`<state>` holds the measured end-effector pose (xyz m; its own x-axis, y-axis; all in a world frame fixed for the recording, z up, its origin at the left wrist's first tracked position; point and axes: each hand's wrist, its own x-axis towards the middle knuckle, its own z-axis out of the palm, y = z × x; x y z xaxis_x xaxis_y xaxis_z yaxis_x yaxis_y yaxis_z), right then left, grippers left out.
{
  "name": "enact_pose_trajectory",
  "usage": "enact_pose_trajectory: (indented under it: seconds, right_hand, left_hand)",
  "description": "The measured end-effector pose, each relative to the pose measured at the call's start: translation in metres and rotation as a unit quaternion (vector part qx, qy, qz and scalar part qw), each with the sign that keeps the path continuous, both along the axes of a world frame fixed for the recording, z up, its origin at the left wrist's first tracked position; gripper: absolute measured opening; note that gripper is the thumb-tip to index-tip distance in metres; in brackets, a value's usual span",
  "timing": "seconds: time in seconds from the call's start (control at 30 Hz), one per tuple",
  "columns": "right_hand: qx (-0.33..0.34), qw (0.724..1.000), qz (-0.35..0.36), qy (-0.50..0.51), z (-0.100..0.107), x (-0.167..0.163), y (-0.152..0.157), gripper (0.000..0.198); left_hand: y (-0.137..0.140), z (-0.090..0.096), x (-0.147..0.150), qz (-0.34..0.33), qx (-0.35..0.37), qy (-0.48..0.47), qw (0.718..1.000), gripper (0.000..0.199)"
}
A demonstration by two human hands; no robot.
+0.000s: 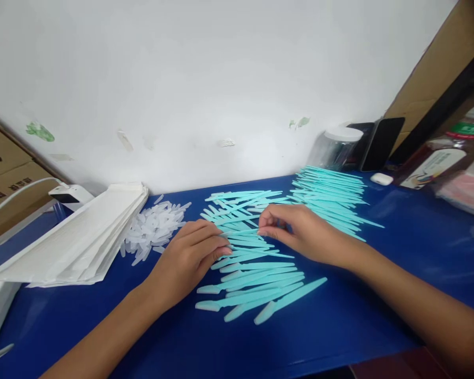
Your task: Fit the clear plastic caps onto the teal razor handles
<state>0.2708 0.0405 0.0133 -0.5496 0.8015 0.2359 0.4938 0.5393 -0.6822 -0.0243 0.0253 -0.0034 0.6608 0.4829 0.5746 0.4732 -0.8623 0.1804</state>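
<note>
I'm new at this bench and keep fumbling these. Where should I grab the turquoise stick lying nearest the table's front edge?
Probably by its thin handle end. The nearest turquoise stick lies flat and slanted, its capped wide tip toward the front left and its slim end up to the right. That right end juts clear of the row of sticks, so come from the right, the right hand side, pinching across its width.

Dozens of teal sticks [256,273], many clear caps [154,227], two phones [381,142], one jar [334,147]
</note>
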Motion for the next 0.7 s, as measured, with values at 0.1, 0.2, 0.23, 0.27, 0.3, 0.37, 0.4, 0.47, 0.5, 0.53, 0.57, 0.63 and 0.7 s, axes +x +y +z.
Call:
enact_pose_trajectory:
  seconds: [0.1, 0.2, 0.23, 0.27, 0.3, 0.37, 0.4, 0.47, 0.5, 0.53, 0.57, 0.63, 0.7]
  right_hand:
    - [0.002, 0.999, -0.024, 0.022, -0.001, 0.001, 0.003, 0.029]
    - [-0.005, 0.998, -0.054, 0.020, -0.003, 0.004, 0.009, 0.037]
    - [-0.015, 0.998, -0.053, 0.009, -0.004, 0.005, 0.011, 0.037]
    - [-0.031, 0.998, -0.048, -0.001, -0.005, 0.006, 0.012, 0.038]
    - [-0.049, 0.998, -0.041, -0.008, -0.007, 0.007, 0.013, 0.038]
    - [-0.082, 0.996, -0.040, -0.008, -0.008, 0.007, 0.013, 0.035]
    - [-0.093, 0.995, -0.046, -0.006, -0.009, 0.007, 0.013, 0.032]
    - [-0.096, 0.994, -0.040, -0.020, -0.009, 0.006, 0.010, 0.030]
    - [-0.089, 0.995, -0.021, -0.033, -0.009, 0.005, 0.008, 0.029]
    - [-0.080, 0.996, 0.008, -0.046, -0.010, 0.004, 0.006, 0.030]
    - [-0.070, 0.995, 0.039, -0.058, -0.011, 0.001, 0.005, 0.030]
    - [-0.055, 0.992, 0.082, -0.075, -0.013, -0.004, 0.001, 0.027]
    - [-0.052, 0.991, 0.086, -0.088, -0.017, -0.009, -0.002, 0.022]
  left_hand:
    - [0.002, 0.002, -0.001, 0.011, 0.028, -0.007, 1.000, 0.009]
    - [0.004, 0.005, -0.004, 0.034, 0.058, -0.016, 0.998, 0.013]
    - [0.005, 0.006, -0.005, 0.043, 0.066, -0.019, 0.997, 0.014]
    - [0.005, 0.007, -0.005, 0.052, 0.073, -0.021, 0.996, 0.014]
    - [0.005, 0.008, -0.006, 0.061, 0.080, -0.024, 0.995, 0.014]
    - [0.006, 0.008, -0.007, 0.078, 0.092, -0.032, 0.992, 0.015]
    - [0.006, 0.007, -0.008, 0.085, 0.097, -0.037, 0.991, 0.015]
    - [0.006, 0.007, -0.008, 0.099, 0.105, -0.050, 0.988, 0.016]
    - [0.006, 0.006, -0.008, 0.104, 0.108, -0.057, 0.987, 0.015]
    - [0.006, 0.006, -0.008, 0.108, 0.108, -0.062, 0.986, 0.015]
    - [0.005, 0.005, -0.007, 0.110, 0.108, -0.067, 0.986, 0.015]
    - [0.004, 0.005, -0.006, 0.108, 0.107, -0.074, 0.986, 0.014]
    - [0.003, 0.004, -0.004, 0.100, 0.107, -0.076, 0.986, 0.014]
